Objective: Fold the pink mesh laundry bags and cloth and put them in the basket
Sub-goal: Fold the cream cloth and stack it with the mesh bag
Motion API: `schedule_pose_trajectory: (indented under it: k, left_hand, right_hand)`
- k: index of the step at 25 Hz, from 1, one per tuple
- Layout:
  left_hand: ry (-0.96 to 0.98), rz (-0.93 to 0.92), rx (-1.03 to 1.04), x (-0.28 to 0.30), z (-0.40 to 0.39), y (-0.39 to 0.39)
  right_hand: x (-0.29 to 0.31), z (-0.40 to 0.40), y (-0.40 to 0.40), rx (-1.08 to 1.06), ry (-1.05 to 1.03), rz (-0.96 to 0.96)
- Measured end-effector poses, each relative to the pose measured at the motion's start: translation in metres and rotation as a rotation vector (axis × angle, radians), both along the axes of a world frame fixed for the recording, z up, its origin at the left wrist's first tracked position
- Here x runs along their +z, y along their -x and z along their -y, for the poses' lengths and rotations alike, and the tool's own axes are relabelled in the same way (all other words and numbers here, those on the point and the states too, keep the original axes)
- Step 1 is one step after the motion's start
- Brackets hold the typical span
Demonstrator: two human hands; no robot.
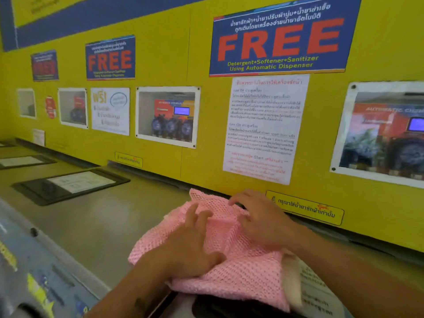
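Observation:
A pink mesh laundry bag point(238, 269) lies spread and partly folded on the grey top of a washing machine point(110, 226), its far corner against the yellow wall. My left hand point(190, 246) rests flat on the bag's left half with the fingers spread. My right hand point(261, 219) presses flat on the far right part, fingers apart, near a folded ridge in the middle. Neither hand grips the mesh. No basket is in view.
The yellow wall point(206, 134) with posters and windows rises right behind the machine tops. A black-framed lid panel point(71, 184) lies to the left, another further left. A white printed sheet point(319, 292) peeks out under the bag's right edge. A dark opening point(229, 308) shows below it.

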State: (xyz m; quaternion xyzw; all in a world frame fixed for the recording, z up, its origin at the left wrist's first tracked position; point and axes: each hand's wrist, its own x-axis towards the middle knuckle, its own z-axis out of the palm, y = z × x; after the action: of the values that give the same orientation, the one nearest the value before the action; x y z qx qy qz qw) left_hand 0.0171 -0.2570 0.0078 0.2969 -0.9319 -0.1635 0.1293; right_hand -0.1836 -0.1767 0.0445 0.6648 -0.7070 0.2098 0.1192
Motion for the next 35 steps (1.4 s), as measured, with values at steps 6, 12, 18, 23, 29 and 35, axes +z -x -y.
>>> schedule_pose_trajectory:
  k: [6, 12, 18, 23, 29, 35]
  left_hand:
    - [0.158, -0.059, -0.103, 0.023, 0.03, -0.044]
    - [0.148, -0.005, 0.023, 0.028, 0.007, -0.057]
    - [0.01, 0.02, 0.256, 0.013, -0.051, -0.03]
    - [-0.038, 0.274, 0.171, 0.004, -0.051, -0.044]
    - [-0.021, -0.21, 0.448, 0.01, -0.052, -0.085]
    - [-0.086, 0.087, 0.537, 0.007, -0.054, -0.079]
  right_hand:
    - [-0.006, 0.009, 0.007, -0.236, -0.283, 0.1]
    - [-0.001, 0.008, 0.002, -0.501, -0.173, 0.015]
    - [-0.005, 0.025, -0.035, 0.067, -0.245, -0.004]
    - [-0.014, 0.026, -0.005, -0.057, -0.619, 0.175]
    - [0.008, -0.003, 0.0, -0.096, -0.484, 0.252]
    - [0.004, -0.023, -0.023, -0.083, -0.471, 0.278]
